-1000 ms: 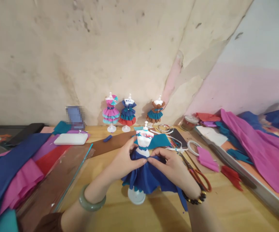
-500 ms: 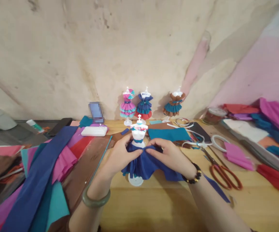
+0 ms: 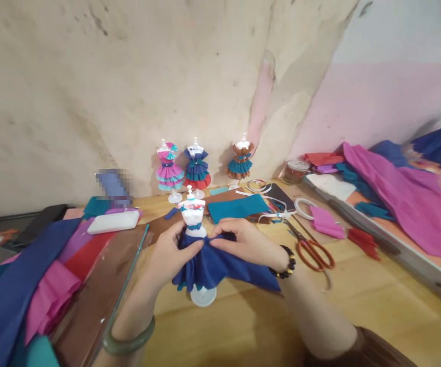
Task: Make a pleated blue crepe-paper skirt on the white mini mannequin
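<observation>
A small white dress form stands on a round white base on the wooden table. Dark blue fabric wraps its lower part in folds, and a loose end trails to the right under my right wrist. My left hand is closed on the fabric at the form's waist, thumb in front and fingers behind. With thumb and fingertips, my right hand pinches the upper edge of the same fabric just right of the waist. Some teal fabric shows beneath the blue at the hem.
Three dressed miniature forms, among them a pink one, stand by the wall. Orange-handled scissors lie to the right, near a teal fabric piece. Fabric strips and a white case lie left. A fabric-covered tray is far right.
The view has turned to the right, so everything appears further left and more of the right-hand tray shows. Both hands keep their hold on the blue fabric at the waist.
</observation>
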### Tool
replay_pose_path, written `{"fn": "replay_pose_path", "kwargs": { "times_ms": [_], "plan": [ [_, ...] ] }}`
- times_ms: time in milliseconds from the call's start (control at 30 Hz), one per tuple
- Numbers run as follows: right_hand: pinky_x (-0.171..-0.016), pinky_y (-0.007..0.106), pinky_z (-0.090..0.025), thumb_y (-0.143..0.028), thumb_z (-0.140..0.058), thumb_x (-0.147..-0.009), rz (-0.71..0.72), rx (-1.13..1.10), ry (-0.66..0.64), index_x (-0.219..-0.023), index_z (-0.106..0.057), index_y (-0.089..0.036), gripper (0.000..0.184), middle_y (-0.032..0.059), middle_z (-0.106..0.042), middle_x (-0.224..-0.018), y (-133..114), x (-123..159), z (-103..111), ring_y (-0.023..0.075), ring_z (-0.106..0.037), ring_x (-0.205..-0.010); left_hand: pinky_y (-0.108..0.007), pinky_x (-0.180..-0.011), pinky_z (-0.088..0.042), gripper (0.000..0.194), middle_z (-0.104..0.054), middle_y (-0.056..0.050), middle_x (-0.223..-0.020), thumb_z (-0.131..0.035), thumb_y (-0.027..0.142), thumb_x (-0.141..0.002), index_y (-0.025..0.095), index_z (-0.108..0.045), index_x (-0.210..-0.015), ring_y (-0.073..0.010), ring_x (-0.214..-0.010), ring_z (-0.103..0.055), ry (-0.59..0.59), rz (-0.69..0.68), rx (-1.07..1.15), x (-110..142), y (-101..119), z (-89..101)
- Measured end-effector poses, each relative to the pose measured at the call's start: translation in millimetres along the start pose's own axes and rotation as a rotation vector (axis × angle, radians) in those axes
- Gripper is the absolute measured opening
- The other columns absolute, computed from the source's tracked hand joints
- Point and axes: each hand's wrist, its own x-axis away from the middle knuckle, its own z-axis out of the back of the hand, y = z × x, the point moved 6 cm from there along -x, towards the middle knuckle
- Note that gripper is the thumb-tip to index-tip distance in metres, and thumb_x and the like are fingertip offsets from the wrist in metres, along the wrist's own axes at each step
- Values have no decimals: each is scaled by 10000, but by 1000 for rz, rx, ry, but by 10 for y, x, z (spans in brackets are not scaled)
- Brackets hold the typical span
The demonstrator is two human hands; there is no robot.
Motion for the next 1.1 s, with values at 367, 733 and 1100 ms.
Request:
{"fn": "replay_pose_path", "kwargs": {
  "times_ms": [367,733,1100],
  "plan": [
    [-802,286,-512,-236,-659,-899,-33,-18,35,-904,-740,-215,84,26,-765,-913,17,70,18,175,-691,-851,-412,-969,-517,412,-734,-98,-1161,-726,251,-780,154,-666,-1176,-311,-1097,-667,0,-37,-35,51,1,-3],
    [-776,265,-497,-238,-686,-897,39,-62,49,-875,-738,-220,59,13,-744,-873,-37,48,-29,155,-670,-815,-421,-936,-520,361,-733,-86,-1018,-704,245,-740,149,-681,-1087,-316,-1034,-671,13,-15,-55,75,61,-39],
    [-729,270,-476,-271,-684,-870,-69,-22,117,-795,-670,-212,96,-6,-719,-794,8,53,-28,159,-643,-752,-428,-958,-504,412,-737,-113,-1103,-718,240,-721,141,-664,-1118,-316,-1049,-667,19,18,66,97,85,-79]
  ]
}}
